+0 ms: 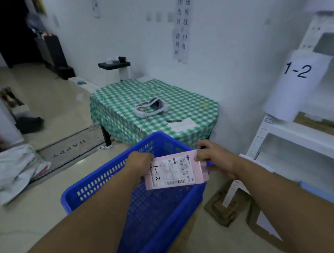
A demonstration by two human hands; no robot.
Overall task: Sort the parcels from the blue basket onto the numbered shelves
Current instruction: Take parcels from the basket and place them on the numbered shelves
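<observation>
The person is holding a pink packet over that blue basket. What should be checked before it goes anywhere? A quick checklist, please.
1. Grip: left hand and right hand each pinch an end of the pink parcel: ok.
2. Handwritten mark on the parcel reads 1-2: ok.
3. Matching 1-2 sign hangs on the white shelves to the right: ok.
4. Free room on that shelf: cannot tell, it is blurred.
5. More parcels left in the blue basket: cannot tell, the arms hide much of it.

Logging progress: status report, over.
Left hand and right hand hold pink parcel marked 1-2, over blue basket. Shelf sign 1-2 at right. Nothing blocks it.
</observation>
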